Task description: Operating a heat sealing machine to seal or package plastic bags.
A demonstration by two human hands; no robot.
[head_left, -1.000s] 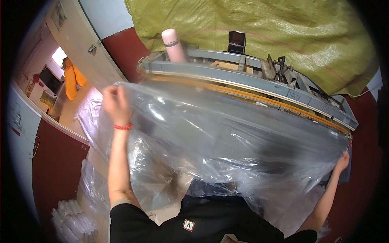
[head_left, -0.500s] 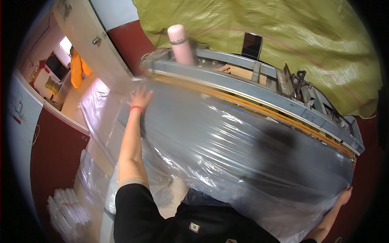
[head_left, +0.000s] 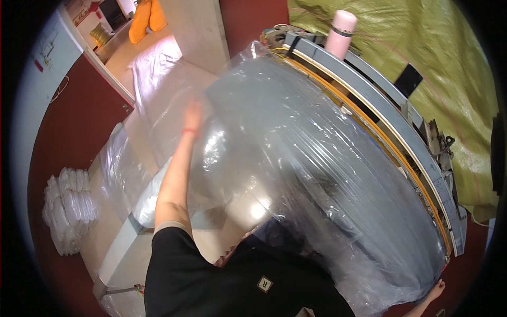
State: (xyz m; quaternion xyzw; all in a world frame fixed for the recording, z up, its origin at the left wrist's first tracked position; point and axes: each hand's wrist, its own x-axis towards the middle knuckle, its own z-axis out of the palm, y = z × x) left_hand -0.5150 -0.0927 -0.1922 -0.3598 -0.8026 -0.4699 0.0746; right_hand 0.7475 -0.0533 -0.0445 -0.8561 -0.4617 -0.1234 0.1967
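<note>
A wide sheet of clear plastic film (head_left: 338,174) lies in wrinkles over the grey work surface in front of me. My left hand (head_left: 194,113), a red bracelet at its wrist, reaches forward over the film's left part. Motion smears its fingers, so whether they hold the film does not show. At the lower right, my right hand (head_left: 436,289) is at the film's right edge near the surface's corner. Its fingers look closed there on the film, though they are small in view.
A grey metal frame (head_left: 364,87) with a yellow strip (head_left: 364,113) borders the far side. On it stand a pink bottle (head_left: 340,37) and a dark phone (head_left: 408,80). A stack of folded plastic bags (head_left: 68,211) lies at the left, below an open doorway.
The view has swung left. My left hand has come off the far left corner of the surface, nearer the hanging film. My right hand stays by the right edge, lower in view.
</note>
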